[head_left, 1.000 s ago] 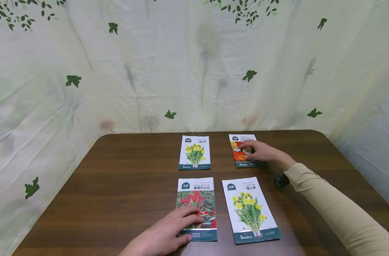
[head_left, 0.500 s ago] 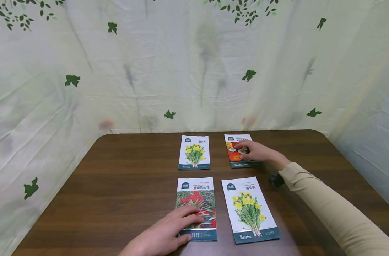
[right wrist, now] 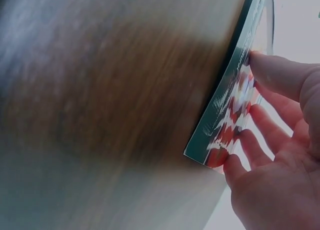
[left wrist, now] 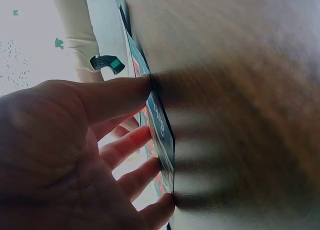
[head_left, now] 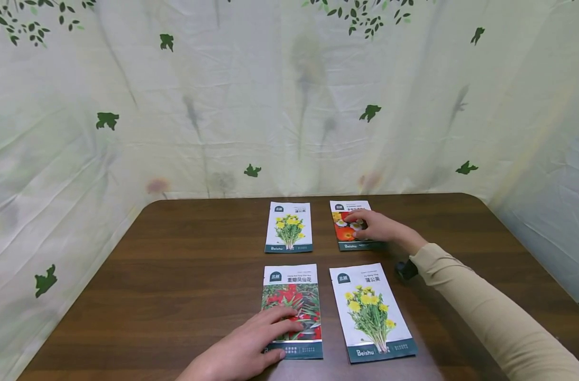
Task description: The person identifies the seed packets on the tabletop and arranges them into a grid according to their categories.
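Several seed packets lie flat on a brown wooden table [head_left: 127, 296]. At the front left, my left hand [head_left: 244, 344] rests its spread fingertips on a red-flower seed packet [head_left: 294, 291]. In the left wrist view, the thumb and fingers [left wrist: 134, 179] touch that packet's face [left wrist: 159, 122]. Farther back on the right, my right hand [head_left: 382, 227] presses its fingertips on a seed packet with orange and white flowers [head_left: 342, 228]. The right wrist view shows the fingers [right wrist: 267, 127] spread over its printed face, beside the green bottom band [right wrist: 220, 100].
A yellow-flower seed packet [head_left: 288, 227] lies at the back left, and another yellow-flower packet [head_left: 372, 317] lies slightly turned at the front right. Behind the table hangs a pale curtain [head_left: 270, 106] with leaf prints. A dark device [head_left: 406, 270] is at the right wrist.
My right hand has slid the orange-flower seed packet leftward, nearer the back-left packet. The left hand and the other packets have stayed in place.
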The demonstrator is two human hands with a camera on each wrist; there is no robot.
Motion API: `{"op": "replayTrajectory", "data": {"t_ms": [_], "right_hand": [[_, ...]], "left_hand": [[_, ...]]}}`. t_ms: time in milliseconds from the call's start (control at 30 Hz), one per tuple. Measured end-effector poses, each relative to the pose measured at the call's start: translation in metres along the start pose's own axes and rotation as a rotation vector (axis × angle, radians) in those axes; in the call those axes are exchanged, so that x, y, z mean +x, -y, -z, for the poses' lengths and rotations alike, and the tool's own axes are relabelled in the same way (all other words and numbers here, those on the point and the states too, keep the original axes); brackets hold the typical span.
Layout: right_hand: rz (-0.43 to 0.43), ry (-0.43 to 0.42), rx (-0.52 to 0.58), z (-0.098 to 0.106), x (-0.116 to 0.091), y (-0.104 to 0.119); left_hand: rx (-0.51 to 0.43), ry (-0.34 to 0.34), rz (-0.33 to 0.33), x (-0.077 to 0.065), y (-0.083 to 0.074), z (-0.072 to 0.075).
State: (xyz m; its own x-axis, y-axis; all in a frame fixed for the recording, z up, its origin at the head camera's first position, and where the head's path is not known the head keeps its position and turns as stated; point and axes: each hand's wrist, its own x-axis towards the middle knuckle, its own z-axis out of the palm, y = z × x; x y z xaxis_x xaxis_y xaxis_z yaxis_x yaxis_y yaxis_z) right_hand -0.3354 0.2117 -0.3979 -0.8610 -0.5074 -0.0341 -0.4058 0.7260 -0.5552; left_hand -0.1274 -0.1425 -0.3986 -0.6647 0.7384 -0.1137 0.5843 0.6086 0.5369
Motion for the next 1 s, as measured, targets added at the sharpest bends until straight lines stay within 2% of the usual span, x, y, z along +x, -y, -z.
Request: {"op": "replayTrajectory", "data": {"t_ms": [400, 633, 1000], "right_hand": [[0.008, -0.002, 0.010, -0.007, 0.005, 0.009], [-0.029, -0.002, 0.005, -0.011, 0.009, 0.015], [0.003, -0.020, -0.004, -0.015, 0.010, 0.023]], "left_hand": [[-0.064, 0.048, 0.052, 0.002, 0.000, 0.002], [-0.073, 0.054, 0.057, 0.002, 0.001, 0.002], [-0.059, 0.043, 0.049, 0.001, 0.000, 0.002]]}}
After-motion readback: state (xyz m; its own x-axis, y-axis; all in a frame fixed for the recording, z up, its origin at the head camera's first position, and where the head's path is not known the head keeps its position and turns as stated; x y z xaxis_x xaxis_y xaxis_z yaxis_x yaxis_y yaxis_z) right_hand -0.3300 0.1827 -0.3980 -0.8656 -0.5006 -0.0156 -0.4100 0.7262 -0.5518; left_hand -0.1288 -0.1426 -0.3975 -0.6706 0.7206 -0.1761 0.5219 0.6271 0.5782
